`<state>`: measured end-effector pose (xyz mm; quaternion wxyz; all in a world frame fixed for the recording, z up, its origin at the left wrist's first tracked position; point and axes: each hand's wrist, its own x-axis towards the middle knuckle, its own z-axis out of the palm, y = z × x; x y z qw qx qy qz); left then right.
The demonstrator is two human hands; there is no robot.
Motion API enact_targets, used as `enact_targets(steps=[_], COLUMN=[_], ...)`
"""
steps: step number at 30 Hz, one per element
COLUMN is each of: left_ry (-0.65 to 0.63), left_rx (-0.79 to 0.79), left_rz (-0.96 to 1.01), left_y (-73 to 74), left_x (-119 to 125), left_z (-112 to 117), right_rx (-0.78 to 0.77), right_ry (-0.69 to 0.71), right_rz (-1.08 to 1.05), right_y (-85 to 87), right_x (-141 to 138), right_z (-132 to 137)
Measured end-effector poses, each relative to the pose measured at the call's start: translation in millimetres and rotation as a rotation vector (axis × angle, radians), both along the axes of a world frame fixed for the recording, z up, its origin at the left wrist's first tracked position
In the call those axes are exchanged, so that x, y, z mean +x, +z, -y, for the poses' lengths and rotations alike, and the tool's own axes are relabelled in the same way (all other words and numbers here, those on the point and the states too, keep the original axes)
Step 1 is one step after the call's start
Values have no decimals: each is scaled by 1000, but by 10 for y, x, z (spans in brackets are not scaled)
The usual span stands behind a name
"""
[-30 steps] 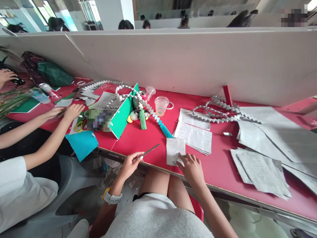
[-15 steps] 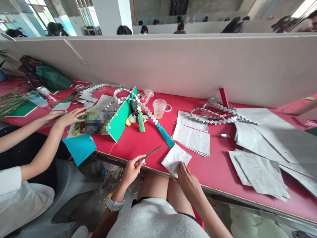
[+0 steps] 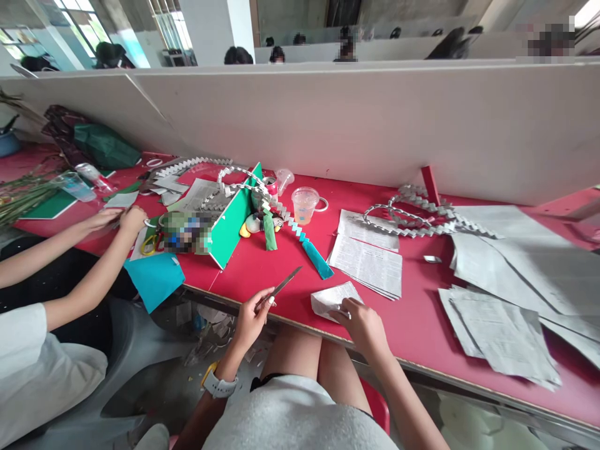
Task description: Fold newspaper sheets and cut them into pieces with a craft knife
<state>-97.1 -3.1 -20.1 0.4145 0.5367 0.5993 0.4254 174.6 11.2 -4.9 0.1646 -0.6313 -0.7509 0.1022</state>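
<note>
My left hand (image 3: 253,315) is closed around one end of a knife (image 3: 287,281), a slim dark blade that points up and to the right over the table edge. My right hand (image 3: 368,324) pinches the near edge of a small piece of newspaper (image 3: 332,299), which is folded over on the tabletop. Just beyond it lies a teal strip (image 3: 317,257) joined to a folded-paper chain (image 3: 294,226). A stack of newspaper sheets (image 3: 368,265) is behind my right hand.
A co-worker's hands (image 3: 134,219) are at the left, near a teal sheet (image 3: 157,281) and yellow scissors (image 3: 150,245). A green board (image 3: 232,231) stands beside a plastic cup (image 3: 304,205). More newspaper (image 3: 506,337) and paper chains (image 3: 412,222) lie at the right.
My right hand has moved slightly up and to the right, folding the newspaper piece that lay flat. The left hand still holds the knife. The co-worker's hands have drawn together.
</note>
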Motion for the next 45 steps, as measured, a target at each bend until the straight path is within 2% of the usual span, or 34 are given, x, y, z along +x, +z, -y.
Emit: enact_targets(steps=[5,10,17,23,29,32,38,42,45], left_ry=[-36,-97,-267,-295,-267,-258,-220,-184,-134], left_rx=[93,121,237,322,289,256,230,234,246], left_rz=[-112,-154,-241,-360,-500,-501,-418,-433,-499], left_y=[-39,-12,5,-66,65,92,-47,-150,-207], left_x=[-24,-7,47,171,120,110,279,378,416], left_z=[-8,16,10,-20,-49,-62,-106,-120,-113], right_rx=[-66,-136,-139,-119,30,87,61,27,150], right_ry=[-122,-177,-114,-105,-23,20,104,173,89], right_rz=[-282,-331,-358,-360,-300,-226,-264,-354,-271], right_y=[-81,-112,-78,-15,98,138,169,111,-81], right_x=[74,90,125,93,32,-12,-175,-167,-26], right_z=[-313,-456,-524,-471,-391,-357,-238,-97,23])
